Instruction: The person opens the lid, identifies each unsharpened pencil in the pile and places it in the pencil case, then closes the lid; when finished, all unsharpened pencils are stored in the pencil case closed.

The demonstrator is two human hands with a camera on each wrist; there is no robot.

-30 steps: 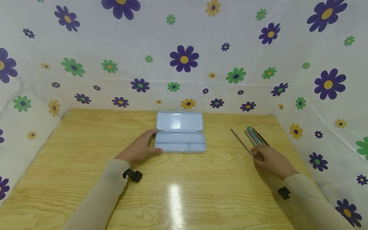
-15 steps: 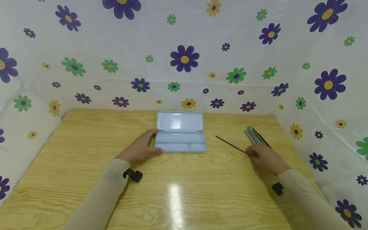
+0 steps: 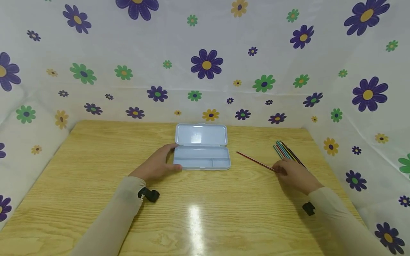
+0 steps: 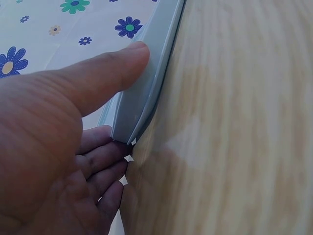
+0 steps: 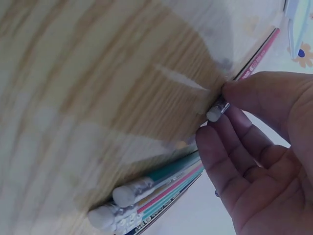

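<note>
A light blue pencil case (image 3: 201, 152) lies on the table with its lid up, its compartments bare. My left hand (image 3: 155, 165) holds its left end, thumb at the front edge and fingers round the side; the left wrist view shows the thumb against the case wall (image 4: 154, 73). On the right, my right hand (image 3: 298, 176) pinches a red pencil (image 3: 254, 160) near its eraser end, the far end pointing left toward the case. In the right wrist view its white eraser (image 5: 213, 115) sticks out beside the thumb.
Several pencils (image 3: 285, 149) lie in a bunch just beyond the right hand, partly hidden by it; their white erasers (image 5: 129, 193) show in the right wrist view. A flowered cloth (image 3: 205, 42) stands round the back and sides of the wooden table (image 3: 192, 199).
My right hand has drawn the red pencil slightly left, away from the bunch, and swung its far end toward the case. The left hand and the case stay put.
</note>
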